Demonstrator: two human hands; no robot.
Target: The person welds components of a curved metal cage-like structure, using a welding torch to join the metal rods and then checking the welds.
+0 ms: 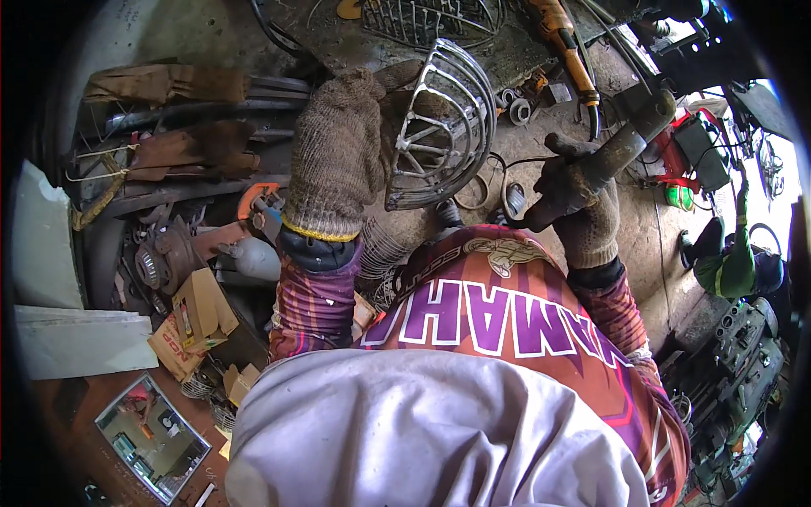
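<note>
My left hand [338, 152], in a brown knitted work glove, grips the rim of a round metal wire fan guard [443, 127] and holds it upright over the workbench. My right hand [579, 207], in a dark worn glove, is shut around the thick body of a dirty angle grinder [629, 135] that points up and to the right, a little right of the guard. The grinder's working end is hidden at the upper right. The guard and the grinder are apart.
A grimy workbench [524, 68] carries another wire grille [422, 17], an orange-handled tool [562, 38] and small metal parts. Scrap metal, bars and cardboard boxes [198, 317] pile up on the left. A mirror [152, 439] lies lower left. Another person [731, 262] crouches at right.
</note>
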